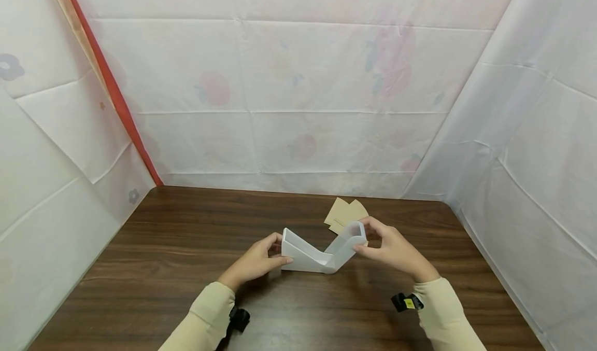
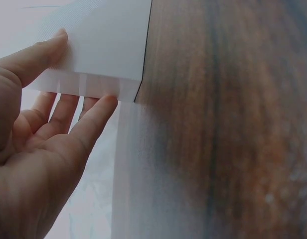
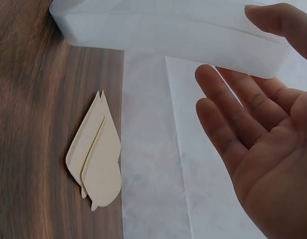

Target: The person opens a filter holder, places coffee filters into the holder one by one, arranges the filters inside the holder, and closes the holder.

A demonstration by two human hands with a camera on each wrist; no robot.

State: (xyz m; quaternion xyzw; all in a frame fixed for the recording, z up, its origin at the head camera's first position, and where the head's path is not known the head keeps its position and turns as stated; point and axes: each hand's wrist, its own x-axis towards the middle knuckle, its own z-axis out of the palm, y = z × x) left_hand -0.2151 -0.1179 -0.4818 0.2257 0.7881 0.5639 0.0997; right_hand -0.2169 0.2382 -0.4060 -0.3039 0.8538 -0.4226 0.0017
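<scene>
Around the work, a brown wood-grain counter [image 1: 200, 216] runs back to a pale printed cloth [image 1: 280, 81], with a red strip [image 1: 112, 86] slanting down at the left. A few overlapping tan cards [image 1: 347, 215] lie on the counter just behind the right part of the white holder [image 1: 305, 252], which hides some of their near edge in the head view. The right wrist view shows a strip of bare counter between cards and holder. Both wrists carry small black devices, the left device [image 1: 240, 319] and the right device [image 1: 406, 302], beside the cream sleeves [image 1: 205, 309].

The holder is at the middle of the counter, between the hands. Its long axis runs mostly left to right, bent into a wide V with the corner toward the person. The left section points left, its hollow side upward; the right section slants up and rightward in the head view. I cannot tell whether that end is lifted clear.

The left hand [image 1: 254, 260] pinches the left end, thumb on the near face, fingers behind. The right hand [image 1: 394, 244] pinches the right end likewise, with two fingertips showing below the edge in its wrist view.
</scene>
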